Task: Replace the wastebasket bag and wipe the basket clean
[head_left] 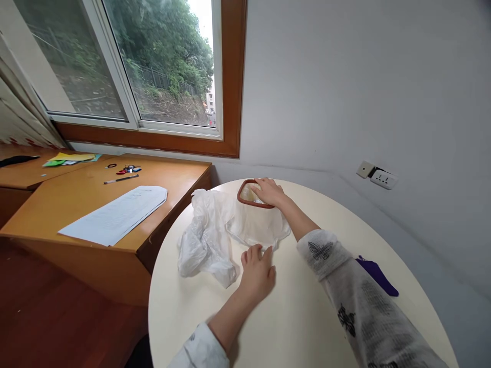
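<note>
My left hand (258,272) flat, open, pinning white cloth (215,230) on desk (307,317); right hand (269,191) open, resting on brown hoop (245,198). Cloth partly spread, left side bunched, not yet smoothed.

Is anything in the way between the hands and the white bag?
No, nothing visible. The left hand already rests at the near edge of the white plastic bag, and the right hand lies on the brown-rimmed container at the bag's far end, on the round table.
</note>
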`<state>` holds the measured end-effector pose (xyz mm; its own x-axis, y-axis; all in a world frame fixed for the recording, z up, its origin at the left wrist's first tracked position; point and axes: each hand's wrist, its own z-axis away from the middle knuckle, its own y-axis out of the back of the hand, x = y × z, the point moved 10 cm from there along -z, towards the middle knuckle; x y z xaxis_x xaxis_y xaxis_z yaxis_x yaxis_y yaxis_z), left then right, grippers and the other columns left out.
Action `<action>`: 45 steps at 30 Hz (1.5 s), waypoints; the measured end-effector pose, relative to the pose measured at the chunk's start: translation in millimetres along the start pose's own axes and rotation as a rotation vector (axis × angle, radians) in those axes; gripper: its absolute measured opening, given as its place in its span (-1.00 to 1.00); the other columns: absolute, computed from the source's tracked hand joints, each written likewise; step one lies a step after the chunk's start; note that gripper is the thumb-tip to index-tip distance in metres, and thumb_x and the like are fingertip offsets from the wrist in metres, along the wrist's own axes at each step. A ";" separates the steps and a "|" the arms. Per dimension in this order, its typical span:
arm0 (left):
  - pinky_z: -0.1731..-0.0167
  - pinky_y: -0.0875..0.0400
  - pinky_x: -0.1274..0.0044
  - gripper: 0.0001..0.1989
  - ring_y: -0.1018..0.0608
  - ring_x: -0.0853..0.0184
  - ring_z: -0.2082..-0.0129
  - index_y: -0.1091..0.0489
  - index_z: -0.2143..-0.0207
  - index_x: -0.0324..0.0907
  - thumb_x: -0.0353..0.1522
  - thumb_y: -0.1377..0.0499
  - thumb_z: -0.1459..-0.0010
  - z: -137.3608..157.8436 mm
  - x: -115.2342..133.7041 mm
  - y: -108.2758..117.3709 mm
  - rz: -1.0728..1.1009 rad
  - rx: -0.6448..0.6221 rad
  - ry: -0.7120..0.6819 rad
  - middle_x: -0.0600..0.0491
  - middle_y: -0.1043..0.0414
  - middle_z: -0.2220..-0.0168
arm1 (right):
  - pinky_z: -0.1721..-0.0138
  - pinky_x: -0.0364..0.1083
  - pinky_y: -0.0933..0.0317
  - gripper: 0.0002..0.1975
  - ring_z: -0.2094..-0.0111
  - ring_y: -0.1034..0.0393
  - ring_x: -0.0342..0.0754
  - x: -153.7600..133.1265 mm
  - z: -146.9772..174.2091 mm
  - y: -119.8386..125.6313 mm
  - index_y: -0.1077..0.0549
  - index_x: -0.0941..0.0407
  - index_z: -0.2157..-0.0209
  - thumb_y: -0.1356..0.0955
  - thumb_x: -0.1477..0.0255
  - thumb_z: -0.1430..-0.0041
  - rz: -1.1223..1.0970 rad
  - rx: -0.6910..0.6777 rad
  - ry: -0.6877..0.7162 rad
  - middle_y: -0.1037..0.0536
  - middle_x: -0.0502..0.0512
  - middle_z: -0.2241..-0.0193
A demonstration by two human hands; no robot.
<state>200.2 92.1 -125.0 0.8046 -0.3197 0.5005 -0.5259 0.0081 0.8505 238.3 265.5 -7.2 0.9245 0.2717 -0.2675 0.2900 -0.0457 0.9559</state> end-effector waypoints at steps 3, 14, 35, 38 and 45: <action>-0.05 0.09 0.10 -0.43 -0.14 0.03 -0.11 -0.08 -0.16 -0.15 -0.36 0.00 -0.05 0.6 -0.5 -2.5 -0.039 -0.031 0.003 -0.23 -0.13 -0.04 | -0.03 0.16 0.02 -0.43 -0.14 0.02 0.12 -4.1 -6.4 -0.8 -0.10 0.00 -0.15 0.01 0.05 -0.20 -0.020 0.005 0.016 -0.16 0.17 -0.15; -0.07 0.14 0.05 -0.58 -0.10 0.01 -0.13 -0.19 -0.03 -0.16 -0.37 0.02 -0.07 11.4 15.4 -14.1 -0.068 -0.100 -0.076 -0.19 -0.10 -0.09 | -0.02 0.14 -0.01 -0.46 -0.12 -0.02 0.12 -7.7 -19.1 -1.3 -0.14 0.01 -0.12 -0.03 0.07 -0.20 -0.025 0.024 0.023 -0.20 0.19 -0.12; 0.03 -0.06 0.20 -0.78 -0.25 0.10 0.07 -0.27 0.19 -0.12 -0.35 -0.03 -0.07 9.2 21.1 -2.1 -0.120 -0.024 -0.148 -0.08 -0.23 0.11 | -0.03 0.12 0.02 -0.48 -0.08 -0.14 0.08 -17.5 -14.1 8.3 -0.22 0.00 -0.08 -0.01 0.08 -0.22 -0.006 0.059 0.053 -0.27 0.13 -0.10; 0.02 -0.05 0.21 -0.78 -0.25 0.11 0.05 -0.27 0.18 -0.11 -0.35 -0.04 -0.06 9.3 19.4 -1.8 -0.098 -0.027 -0.155 -0.07 -0.23 0.09 | -0.08 0.12 0.10 -0.43 -0.13 -0.08 0.06 -16.2 -7.0 30.7 -0.17 0.04 -0.12 -0.02 0.05 -0.20 -0.020 0.180 0.053 -0.22 0.13 -0.14; 0.05 -0.11 0.24 -0.80 -0.27 0.12 0.07 -0.28 0.21 -0.14 -0.37 -0.02 -0.07 8.6 22.4 0.8 -0.153 0.002 -0.195 -0.08 -0.25 0.12 | -0.12 -0.03 0.06 -0.45 -0.14 -0.09 -0.05 47.0 55.1 82.7 -0.20 0.07 -0.12 -0.01 0.10 -0.24 -0.089 0.340 0.043 -0.24 0.06 -0.13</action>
<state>215.4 76.8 -114.5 0.8066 -0.4937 0.3249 -0.4026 -0.0566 0.9136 319.4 221.5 52.6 0.8825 0.3292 -0.3359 0.4418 -0.3354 0.8320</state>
